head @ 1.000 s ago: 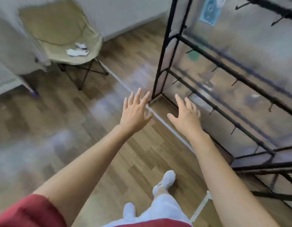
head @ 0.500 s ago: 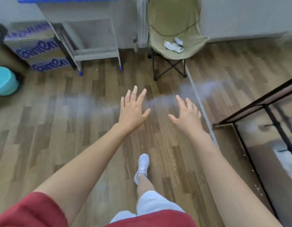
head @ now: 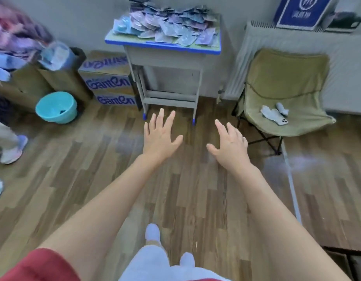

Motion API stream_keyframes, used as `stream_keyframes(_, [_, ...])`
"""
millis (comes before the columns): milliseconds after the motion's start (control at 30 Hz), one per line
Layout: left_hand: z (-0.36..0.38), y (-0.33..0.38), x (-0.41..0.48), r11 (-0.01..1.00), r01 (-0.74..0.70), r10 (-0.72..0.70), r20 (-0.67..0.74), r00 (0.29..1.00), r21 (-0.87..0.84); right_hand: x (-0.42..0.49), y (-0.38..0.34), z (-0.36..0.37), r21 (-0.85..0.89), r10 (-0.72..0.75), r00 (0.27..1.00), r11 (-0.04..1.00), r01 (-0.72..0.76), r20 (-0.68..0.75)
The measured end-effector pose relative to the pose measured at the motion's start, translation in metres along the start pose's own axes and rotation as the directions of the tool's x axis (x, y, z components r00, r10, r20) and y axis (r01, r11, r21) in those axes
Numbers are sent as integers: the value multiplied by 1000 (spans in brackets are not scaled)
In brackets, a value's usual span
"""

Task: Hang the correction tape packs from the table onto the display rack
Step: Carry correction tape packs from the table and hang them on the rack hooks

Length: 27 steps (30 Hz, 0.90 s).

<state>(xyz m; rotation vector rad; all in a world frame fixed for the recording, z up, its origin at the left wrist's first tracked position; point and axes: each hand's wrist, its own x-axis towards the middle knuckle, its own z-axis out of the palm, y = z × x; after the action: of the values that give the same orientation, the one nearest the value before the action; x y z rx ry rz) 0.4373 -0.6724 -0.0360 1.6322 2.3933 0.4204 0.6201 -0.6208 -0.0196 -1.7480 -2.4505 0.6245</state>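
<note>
Since half a second ago your view has swung left: the table point(head: 155, 44) now sits straight ahead, the display rack point(head: 341, 254) has slid off to a dark corner at lower right, and your hands keep the same pose. Left hand point(head: 159, 136): fingers straight and spread, palm down, holding nothing. Right hand point(head: 229, 142): fingers relaxed, slightly bent, thumb out, also empty. Both hover over the wood floor, apart from each other, short of the table's legs. Correction tape packs point(head: 167, 25): a loose heap of blue, pink and purple packets on the blue-edged tabletop, well beyond your fingertips; their print is too blurred to read. Left of the table, stacked cardboard boxes point(head: 108, 83) with purple lettering that reads "GamOn", the top one's print upside down. Teal basin point(head: 56, 107) on the floor near them. Right of the table, an olive folding chair point(head: 287, 82) with a phone point(head: 281, 119) on its seat. Behind it, a white radiator point(head: 256, 41) carries a blue box point(head: 299, 11): white logo, writing unreadable. Another person's shoe point(head: 13, 149) at far left.
</note>
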Motion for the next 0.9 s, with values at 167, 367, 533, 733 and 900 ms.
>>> stream_keyframes(167, [-17, -38, 106, 999, 32, -32, -46, 998, -4, 104, -40, -4, -27, -39, 999, 999, 39, -20])
stream_keyframes(367, [-49, -77, 243, 1000, 10, -11, -57, 998, -20, 234, -89, -20, -25, -15, 998, 1000, 14, -66])
stream_keyframes(533, [-65, -92, 334, 999, -6, 4, -42, 999, -34, 322, -110, -34, -21, 29, 996, 999, -31, -82])
stream_keyframes(733, [-67, -101, 441, 999, -7, 5, -33, 999, -52, 428, -121, -47, 8, 39, 994, 999, -39, -105])
stream_keyframes(900, [-67, -99, 543, 1000, 28, -28, -29, 999, -15, 535, -126, -68, 24, 9, 995, 1000, -6, -97])
